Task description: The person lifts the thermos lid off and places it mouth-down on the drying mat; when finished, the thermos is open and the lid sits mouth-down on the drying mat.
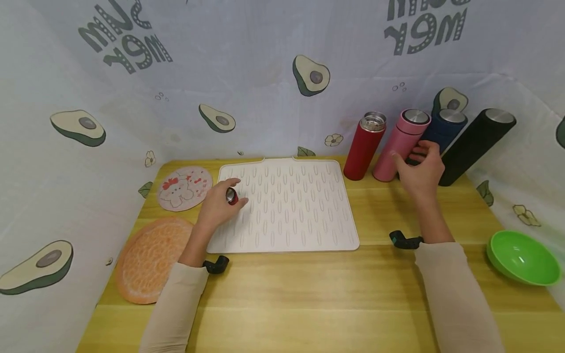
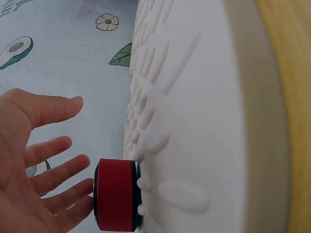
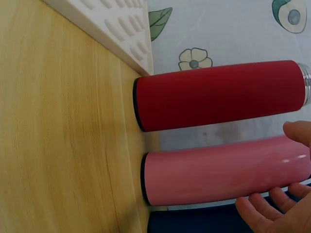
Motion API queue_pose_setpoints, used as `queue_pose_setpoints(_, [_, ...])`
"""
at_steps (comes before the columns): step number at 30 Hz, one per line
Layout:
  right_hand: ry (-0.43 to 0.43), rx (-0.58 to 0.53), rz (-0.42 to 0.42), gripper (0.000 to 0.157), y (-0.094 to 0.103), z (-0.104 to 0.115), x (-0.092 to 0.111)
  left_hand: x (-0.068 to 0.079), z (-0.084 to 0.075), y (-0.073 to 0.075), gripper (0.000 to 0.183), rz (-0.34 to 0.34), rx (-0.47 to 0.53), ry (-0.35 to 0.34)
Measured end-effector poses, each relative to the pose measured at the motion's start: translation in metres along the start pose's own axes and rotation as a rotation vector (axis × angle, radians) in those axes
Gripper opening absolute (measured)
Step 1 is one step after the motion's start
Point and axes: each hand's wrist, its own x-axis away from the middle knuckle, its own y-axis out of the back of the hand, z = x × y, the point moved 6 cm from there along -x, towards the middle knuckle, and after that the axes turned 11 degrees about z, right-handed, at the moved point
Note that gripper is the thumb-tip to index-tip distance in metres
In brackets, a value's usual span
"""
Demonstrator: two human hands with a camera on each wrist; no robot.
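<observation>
My left hand (image 1: 220, 205) hovers at the left of a white ridged mat (image 1: 287, 206), thumb and fingers spread apart around a small red cap with a steel top (image 1: 231, 196). In the left wrist view the cap (image 2: 115, 195) stands on the mat, and the lower fingertips are right at its side. On the right, my right hand (image 1: 421, 169) reaches around a pink thermos (image 1: 399, 147). Its thumb is on the side toward an uncapped red thermos (image 1: 364, 147), while its fingers extend between the pink thermos and a dark blue thermos (image 1: 447, 128).
A black thermos (image 1: 476, 147) leans in view at the end of the row. A green bowl (image 1: 523, 257) sits at the right edge. Left of the mat lie a round bunny-print mat (image 1: 185, 189) and an orange round mat (image 1: 152, 260). Patterned cloth (image 1: 265, 88) hangs behind.
</observation>
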Motion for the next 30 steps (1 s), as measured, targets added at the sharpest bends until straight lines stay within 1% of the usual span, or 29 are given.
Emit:
queue_pose_setpoints(3, [-0.009, 0.000, 0.009, 0.072, -0.001, -0.001, -0.002, -0.001, -0.003, -0.001, 0.060, -0.001, 0.013, -0.006])
queue_pose_setpoints(9, [-0.023, -0.053, 0.018, 0.076, -0.009, 0.001, -0.005, -0.004, -0.007, -0.005, 0.058, -0.014, 0.043, -0.039])
queue_pose_setpoints(12, [-0.034, -0.027, -0.001, 0.077, -0.013, 0.002, -0.006, -0.005, -0.008, -0.009, 0.058, -0.022, 0.074, -0.070])
queue_pose_setpoints(16, [-0.048, 0.020, -0.034, 0.074, -0.017, 0.001, -0.005, -0.008, -0.011, -0.017, 0.056, -0.017, 0.116, -0.120])
queue_pose_setpoints(22, [-0.070, 0.021, -0.036, 0.074, -0.020, -0.004, -0.005, -0.009, -0.016, -0.028, 0.058, 0.051, 0.224, -0.165])
queue_pose_setpoints(25, [-0.069, -0.013, -0.025, 0.072, -0.020, -0.004, -0.004, -0.009, -0.018, -0.032, 0.059, 0.077, 0.270, -0.176])
queue_pose_setpoints(30, [-0.080, -0.088, 0.007, 0.072, -0.020, -0.005, -0.002, -0.010, -0.024, -0.038, 0.059, 0.112, 0.300, -0.205])
